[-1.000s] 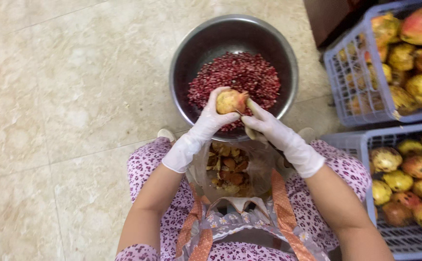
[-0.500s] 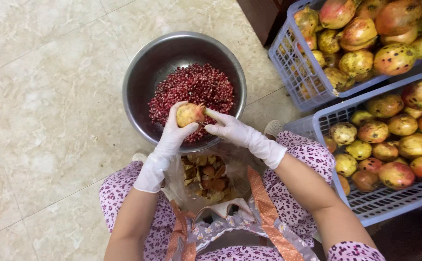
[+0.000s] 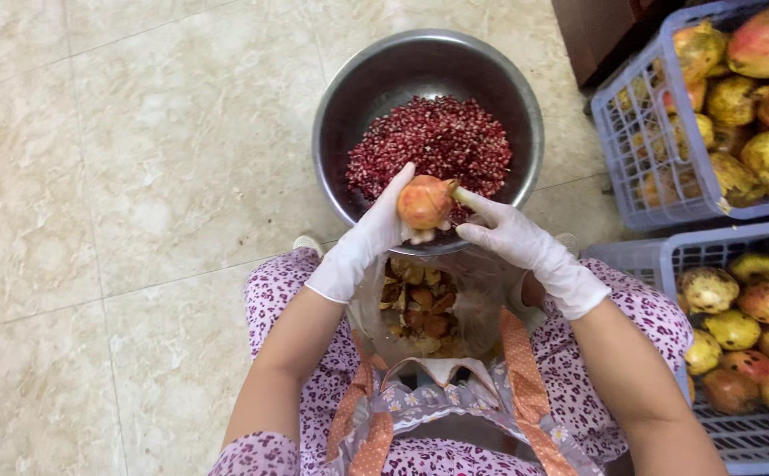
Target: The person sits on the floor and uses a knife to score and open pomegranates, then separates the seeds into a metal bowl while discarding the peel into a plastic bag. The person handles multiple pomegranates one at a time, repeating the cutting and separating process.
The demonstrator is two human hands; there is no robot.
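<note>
Gloved left hand (image 3: pixel 362 251) fingers are wrapped around a round orange-red pomegranate (image 3: pixel 425 202), now raised over the steel bowl (image 3: pixel 336 115) of red seeds (image 3: pixel 437 141); right hand (image 3: pixel 516 240) fingers pinch its crown.

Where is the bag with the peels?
In the head view, the clear bag of peels sits between the person's knees at centre, just below the metal bowl of red seeds, under the left hand and right hand.
</note>
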